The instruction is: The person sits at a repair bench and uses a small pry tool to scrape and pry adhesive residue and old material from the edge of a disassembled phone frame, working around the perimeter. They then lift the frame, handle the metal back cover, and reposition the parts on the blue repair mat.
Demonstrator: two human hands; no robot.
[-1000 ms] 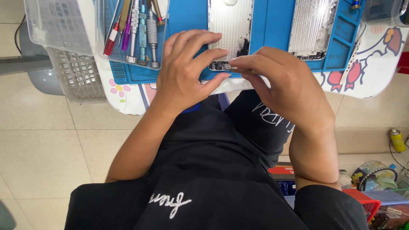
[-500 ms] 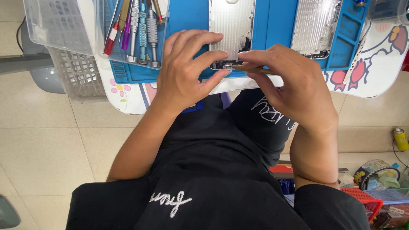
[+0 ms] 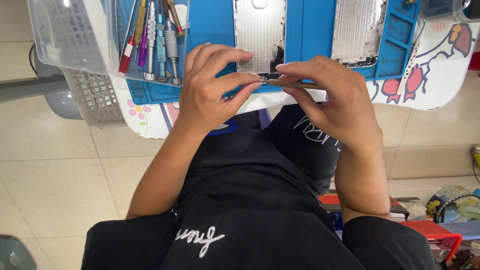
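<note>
At the near edge of the counter, right over the person's lap, both hands meet. The left hand has its thumb and first fingers pinched shut on a tiny silver part. The part is too small to tell what it is. The right hand is curled shut around a thin brown tool, and the tip of the tool touches the tiny part. So the work on this little part looks to be under way, not finished: the part is up in the fingers, not set down and not put into anything. Just behind the hands, on the blue mat, lie two flat silver phone shells, one in the middle and one nearer the right side. Both lie open and look bare inside, with dark bits at their near ends, so it seems a lot is left to do before either one is whole. Toward the left edge of the counter sits a clear tray with a row of screwdrivers lying side by side; none of them is in a hand. A white basket hangs at the near left corner.
</note>
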